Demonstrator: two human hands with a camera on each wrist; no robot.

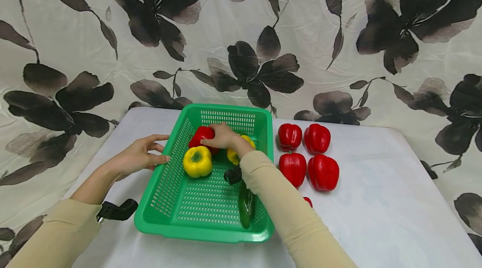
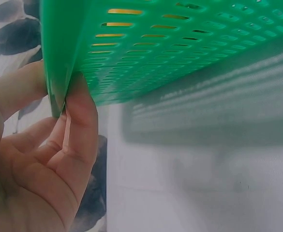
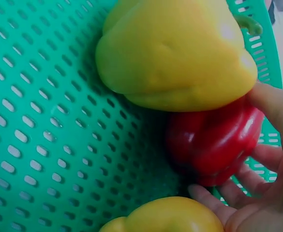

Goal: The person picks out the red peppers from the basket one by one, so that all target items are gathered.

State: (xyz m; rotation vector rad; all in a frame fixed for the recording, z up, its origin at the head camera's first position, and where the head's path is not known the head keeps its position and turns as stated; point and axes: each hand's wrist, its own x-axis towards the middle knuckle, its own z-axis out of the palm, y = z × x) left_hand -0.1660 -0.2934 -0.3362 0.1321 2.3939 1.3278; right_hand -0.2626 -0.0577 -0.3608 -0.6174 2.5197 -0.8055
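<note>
A green plastic basket [image 1: 205, 236] with slotted walls stands on the white-covered table. My left hand [image 1: 137, 157] pinches its left rim between thumb and fingers; the left wrist view shows the fingers [image 2: 81, 125] under the rim. Reaching into the basket, my right hand [image 1: 225, 136] grips a red bell pepper [image 1: 201, 135] near the far left corner. Just in front of that lies a yellow bell pepper [image 1: 197, 162]. Another yellow bell pepper [image 1: 232, 157] is partly hidden beneath my right wrist. A long dark green vegetable [image 1: 246, 207] lies along the basket's right side.
To the right of the basket, several red bell peppers [image 1: 293, 169] sit on the table [image 1: 384, 192]. One more red piece [image 1: 308, 201] shows mostly behind my right sleeve. A flower-patterned cloth [image 1: 324, 42] hangs behind the table.
</note>
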